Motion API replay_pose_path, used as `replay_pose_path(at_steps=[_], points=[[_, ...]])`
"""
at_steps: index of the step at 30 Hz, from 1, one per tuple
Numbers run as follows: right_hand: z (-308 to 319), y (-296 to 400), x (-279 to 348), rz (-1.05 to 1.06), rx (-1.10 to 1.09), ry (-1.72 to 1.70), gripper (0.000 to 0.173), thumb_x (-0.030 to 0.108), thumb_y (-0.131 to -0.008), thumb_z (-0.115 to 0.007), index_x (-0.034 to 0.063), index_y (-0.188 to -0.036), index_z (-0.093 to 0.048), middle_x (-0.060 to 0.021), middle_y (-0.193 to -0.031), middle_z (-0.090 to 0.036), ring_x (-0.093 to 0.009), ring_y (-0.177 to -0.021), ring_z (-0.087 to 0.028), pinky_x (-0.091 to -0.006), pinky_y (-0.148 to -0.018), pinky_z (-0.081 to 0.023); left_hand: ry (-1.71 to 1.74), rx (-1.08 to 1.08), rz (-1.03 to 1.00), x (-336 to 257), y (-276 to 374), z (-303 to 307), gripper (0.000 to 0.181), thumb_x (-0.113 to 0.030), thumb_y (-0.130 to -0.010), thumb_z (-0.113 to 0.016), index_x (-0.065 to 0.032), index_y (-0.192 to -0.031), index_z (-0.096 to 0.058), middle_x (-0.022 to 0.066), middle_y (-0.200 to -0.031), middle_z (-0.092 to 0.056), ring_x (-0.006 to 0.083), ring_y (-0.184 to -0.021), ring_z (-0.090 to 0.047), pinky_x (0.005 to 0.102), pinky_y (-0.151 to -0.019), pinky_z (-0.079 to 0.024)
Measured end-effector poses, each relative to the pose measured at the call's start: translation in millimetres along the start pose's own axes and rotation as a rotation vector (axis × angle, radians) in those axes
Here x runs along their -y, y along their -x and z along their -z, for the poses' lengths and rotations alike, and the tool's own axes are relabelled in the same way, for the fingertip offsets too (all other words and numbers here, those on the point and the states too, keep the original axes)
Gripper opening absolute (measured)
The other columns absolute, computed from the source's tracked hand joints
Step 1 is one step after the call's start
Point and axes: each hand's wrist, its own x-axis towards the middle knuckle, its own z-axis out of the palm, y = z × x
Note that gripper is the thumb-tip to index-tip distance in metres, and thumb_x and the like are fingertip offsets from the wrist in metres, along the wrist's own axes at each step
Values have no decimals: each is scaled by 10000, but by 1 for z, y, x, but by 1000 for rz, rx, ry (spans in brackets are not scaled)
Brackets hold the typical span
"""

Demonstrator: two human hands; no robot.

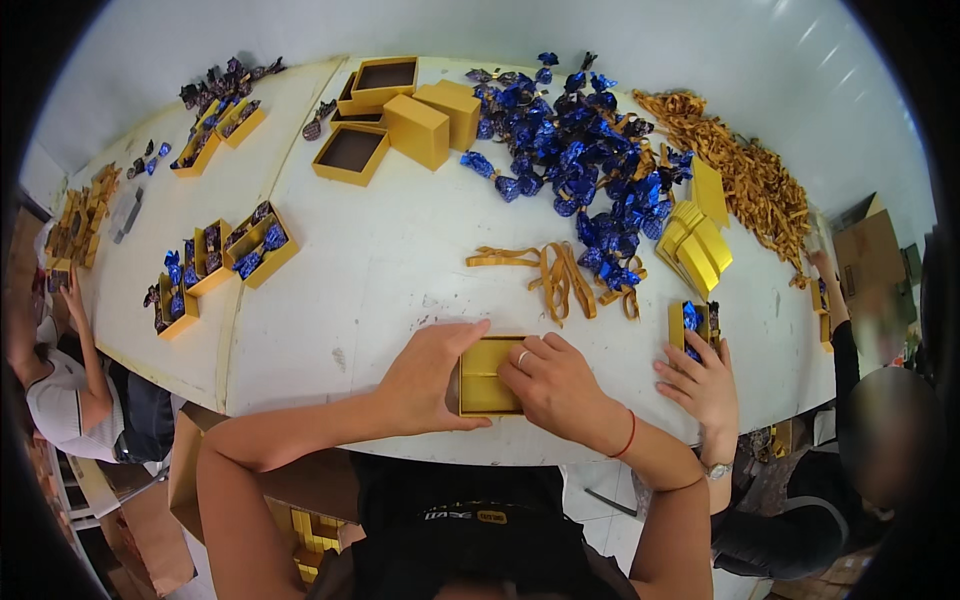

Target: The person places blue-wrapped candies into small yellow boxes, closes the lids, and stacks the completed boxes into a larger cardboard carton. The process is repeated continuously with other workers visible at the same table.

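Observation:
In front of me on the white table sits a small gold cardboard box (480,412), its open side up. My left hand (424,379) wraps its left end, fingers and thumb spread to the two long sides. Inside lies a shiny gold card insert (482,390) with a raised strip across the middle. My right hand (551,382) reaches over the box's right end with curled fingers. Its fingertips are hidden in the box, so whether they pinch the insert is unclear. Gold ribbon strips (559,281) lie just beyond.
Blue foil-wrapped sweets (577,165) form a heap behind the ribbons. Gold cards (694,247) and a ribbon pile (735,172) stand right; empty boxes (352,154) behind, filled boxes (262,244) left. A co-worker's hand (701,382) touches a filled box (677,326) nearby.

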Motion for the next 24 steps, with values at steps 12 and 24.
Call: replay_pose_path(at_steps=[12,24], points=[[-9,21,-11,-112,-67,-74,292,66,-676,-682,115,-960,-734,0,-830,-607,-179,-845,-558,-339,-805,-423,-687,-164,43,113,-251,59,220,-3,-821,-615,-77,-1023,-664,116,-1005,-668,319,-1002,-639,414,-823,-525],[-5,20,-13,-115,-137,-154,136,62,-697,-681,98,-800,-598,-16,-695,-568,-199,-744,-557,-325,-739,-431,-810,-35,493,185,-307,67,211,-126,-794,-665,-118,-1002,-695,163,-1117,-658,314,-995,-674,451,-867,-518]])
